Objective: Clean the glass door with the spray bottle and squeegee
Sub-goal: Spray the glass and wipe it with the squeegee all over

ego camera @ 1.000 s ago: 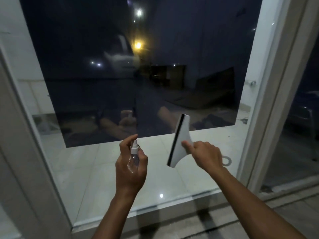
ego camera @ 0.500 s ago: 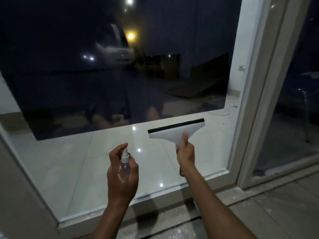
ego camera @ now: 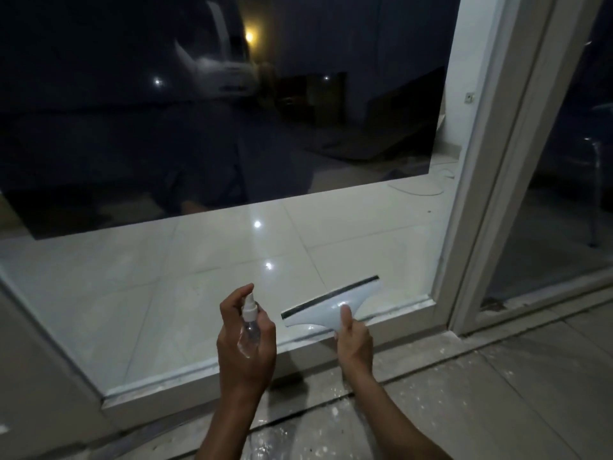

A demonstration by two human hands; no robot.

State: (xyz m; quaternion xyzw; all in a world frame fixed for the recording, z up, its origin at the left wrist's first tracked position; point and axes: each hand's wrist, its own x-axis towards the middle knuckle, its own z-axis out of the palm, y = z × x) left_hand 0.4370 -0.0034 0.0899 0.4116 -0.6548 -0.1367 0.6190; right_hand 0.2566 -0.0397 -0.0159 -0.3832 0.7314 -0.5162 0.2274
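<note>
Now white flat plastic squeegee point(ego camera: 331, 305), gripped in right hand point(ego camera: 353, 340), has dropped to glass door point(ego camera: 199, 260) bottom rail: stroke ending. Left hand point(ego camera: 247, 346) grips small clear spray bottle point(ego camera: 249, 322), left of squeegee.

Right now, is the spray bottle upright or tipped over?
Roughly upright, leaning slightly. The left hand grips the bottle with its white nozzle on top and the clear body below.

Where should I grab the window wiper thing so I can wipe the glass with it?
Grab the squeegee by the narrow handle at its bottom, coming from below, as the right hand does here with its thumb pressed on the flat white face. The body widens upward to the black rubber strip, which has to stay free to face the glass door, so keep your fingers off that edge.
</note>
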